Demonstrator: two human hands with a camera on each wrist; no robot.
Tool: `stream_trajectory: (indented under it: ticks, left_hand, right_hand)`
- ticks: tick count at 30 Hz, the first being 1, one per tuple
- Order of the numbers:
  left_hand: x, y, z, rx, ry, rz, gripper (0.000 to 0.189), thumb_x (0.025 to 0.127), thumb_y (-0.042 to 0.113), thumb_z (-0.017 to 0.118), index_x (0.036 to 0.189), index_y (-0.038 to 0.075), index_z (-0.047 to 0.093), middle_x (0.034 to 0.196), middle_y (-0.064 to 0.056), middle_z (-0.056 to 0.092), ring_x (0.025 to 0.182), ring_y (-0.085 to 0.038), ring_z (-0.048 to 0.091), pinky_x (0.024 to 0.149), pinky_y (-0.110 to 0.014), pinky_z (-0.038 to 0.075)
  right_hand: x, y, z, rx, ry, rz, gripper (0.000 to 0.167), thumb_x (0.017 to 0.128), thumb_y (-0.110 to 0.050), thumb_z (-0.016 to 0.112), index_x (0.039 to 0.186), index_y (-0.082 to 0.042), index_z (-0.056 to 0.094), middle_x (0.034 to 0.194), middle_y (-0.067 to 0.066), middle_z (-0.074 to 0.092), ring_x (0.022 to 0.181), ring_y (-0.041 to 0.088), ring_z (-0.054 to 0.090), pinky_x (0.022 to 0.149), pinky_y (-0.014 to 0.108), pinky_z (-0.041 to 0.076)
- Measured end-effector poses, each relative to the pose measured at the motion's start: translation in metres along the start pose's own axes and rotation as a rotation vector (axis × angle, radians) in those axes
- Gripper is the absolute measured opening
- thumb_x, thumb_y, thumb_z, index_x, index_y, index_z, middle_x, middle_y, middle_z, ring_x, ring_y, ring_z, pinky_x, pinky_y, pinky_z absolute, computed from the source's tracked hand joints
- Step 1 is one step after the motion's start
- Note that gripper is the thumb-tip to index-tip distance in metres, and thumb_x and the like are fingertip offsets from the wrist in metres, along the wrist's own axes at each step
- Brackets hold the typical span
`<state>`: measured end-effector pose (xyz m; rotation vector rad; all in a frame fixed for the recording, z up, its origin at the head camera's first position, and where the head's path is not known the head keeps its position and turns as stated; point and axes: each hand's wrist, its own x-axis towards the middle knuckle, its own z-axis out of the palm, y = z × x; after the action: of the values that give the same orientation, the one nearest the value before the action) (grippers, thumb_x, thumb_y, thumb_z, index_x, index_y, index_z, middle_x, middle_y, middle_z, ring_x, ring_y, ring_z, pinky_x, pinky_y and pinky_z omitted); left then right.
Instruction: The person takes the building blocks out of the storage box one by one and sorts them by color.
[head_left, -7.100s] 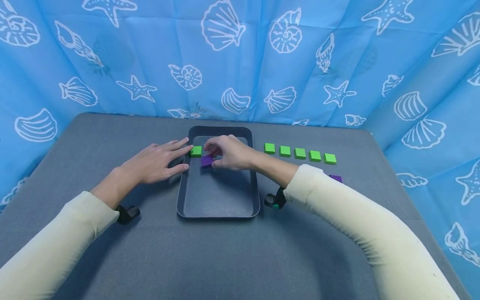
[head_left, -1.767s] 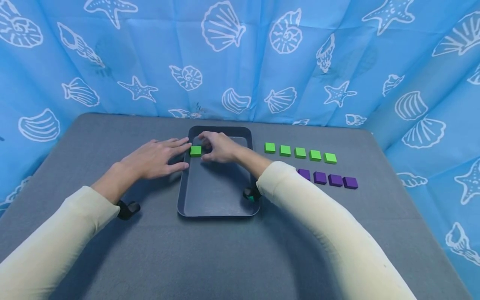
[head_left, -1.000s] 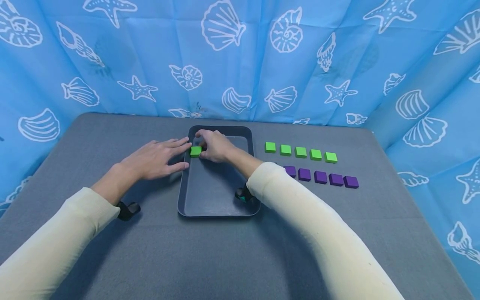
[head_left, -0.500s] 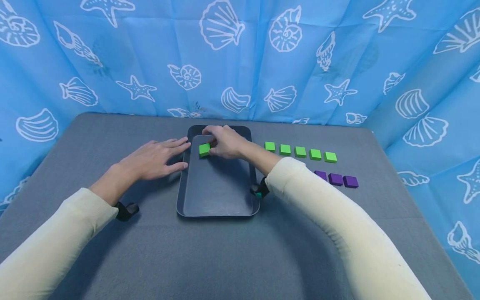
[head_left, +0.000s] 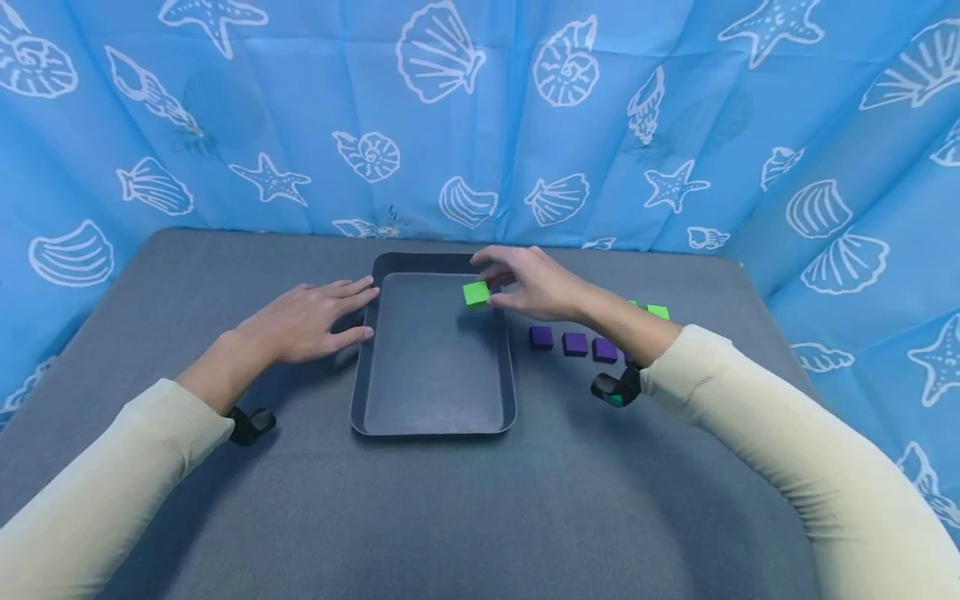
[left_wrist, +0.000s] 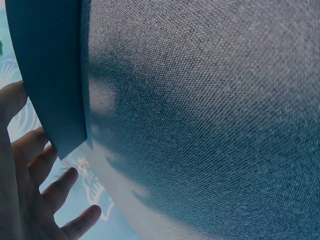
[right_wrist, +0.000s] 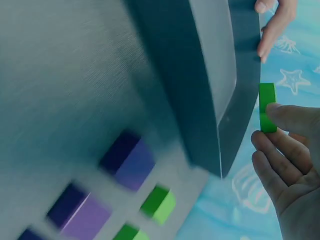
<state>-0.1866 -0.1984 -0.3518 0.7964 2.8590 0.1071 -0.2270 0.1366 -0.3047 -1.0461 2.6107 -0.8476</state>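
A shallow dark baking tray (head_left: 435, 358) lies on the grey table, its floor bare. Above its upper right part, my right hand (head_left: 536, 283) pinches a green block (head_left: 476, 293) between thumb and fingers. In the right wrist view the green block (right_wrist: 267, 107) is held up clear of the tray wall (right_wrist: 200, 95). My left hand (head_left: 307, 321) lies at the tray's left side with fingers straight, the fingertips touching the rim. The left wrist view shows those fingers (left_wrist: 57, 190) spread by the tray's outer wall (left_wrist: 50, 75).
Right of the tray stands a row of purple blocks (head_left: 541, 337). Behind it is a row of green blocks (head_left: 657, 312), mostly hidden by my right forearm. A blue curtain (head_left: 480, 125) with white shells hangs behind the table.
A purple block left the tray earlier. My right hand then took the green block from the tray's upper left and carried it up and right. My left hand stays at the rim.
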Motion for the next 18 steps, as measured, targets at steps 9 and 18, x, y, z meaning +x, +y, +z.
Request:
stream_trajectory:
  ticks: [9,18]
  left_hand:
    - [-0.002,-0.001,0.001,0.004,0.012,0.003,0.071,0.101,0.050,0.050,0.156,0.009,0.032,0.161,-0.016,0.026,0.144,-0.042,0.031,0.108,-0.068,0.029]
    - [-0.002,0.000,0.000,-0.011,0.021,0.015,0.071,0.101,0.051,0.049,0.156,0.010,0.032,0.162,-0.015,0.027,0.144,-0.042,0.031,0.109,-0.068,0.028]
  right_hand:
    - [-0.055,0.022,-0.033,-0.010,0.099,0.039,0.055,0.087,0.000,0.074,0.138,-0.001,0.052,0.131,0.018,0.063,0.117,0.030,0.064,0.097,0.046,0.051]
    - [-0.104,0.058,-0.062,-0.017,0.198,0.137,0.050,0.090,0.003,0.070,0.138,0.000,0.053,0.126,0.022,0.065,0.116,0.036,0.063,0.096,0.048,0.050]
